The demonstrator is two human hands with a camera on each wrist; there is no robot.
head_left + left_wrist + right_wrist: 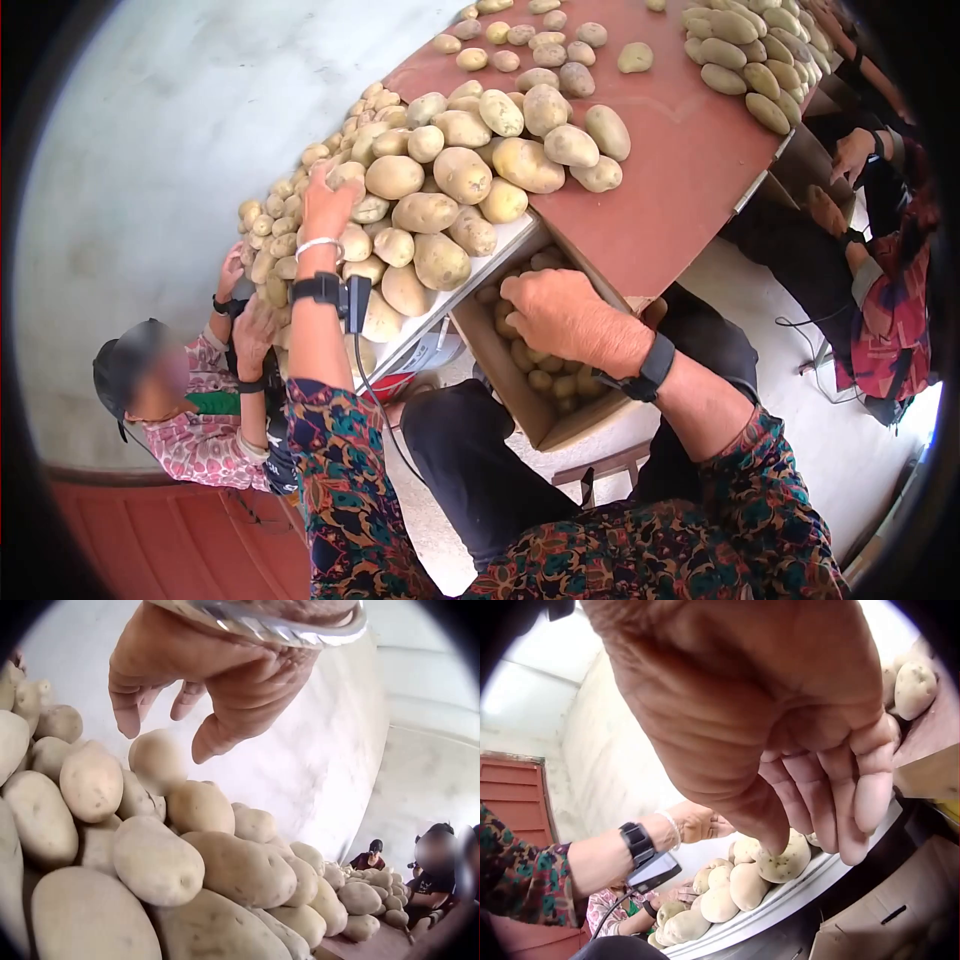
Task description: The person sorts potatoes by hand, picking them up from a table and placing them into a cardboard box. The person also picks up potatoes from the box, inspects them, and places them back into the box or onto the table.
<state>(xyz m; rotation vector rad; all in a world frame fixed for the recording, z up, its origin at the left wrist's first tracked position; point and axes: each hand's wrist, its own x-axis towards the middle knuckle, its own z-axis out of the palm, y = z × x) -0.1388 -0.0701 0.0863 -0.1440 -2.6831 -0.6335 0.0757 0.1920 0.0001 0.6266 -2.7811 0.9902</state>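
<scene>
One patterned sleeve (340,450), closest of all, is leading up to the left hand (325,207), which is reaching over the potato pile (462,175), thumb and fingers standing wide around a small potato (152,759) just beneath; whether they are touching it isn't showing. No long axis is standing out, and the right hand (570,318) is lying farther off, over a cardboard box (575,425) containing potatoes (540,380), fingers loosely bending, gripping nothing. Rightward, the bench (665,170) is carrying a second pile (735,28).
</scene>
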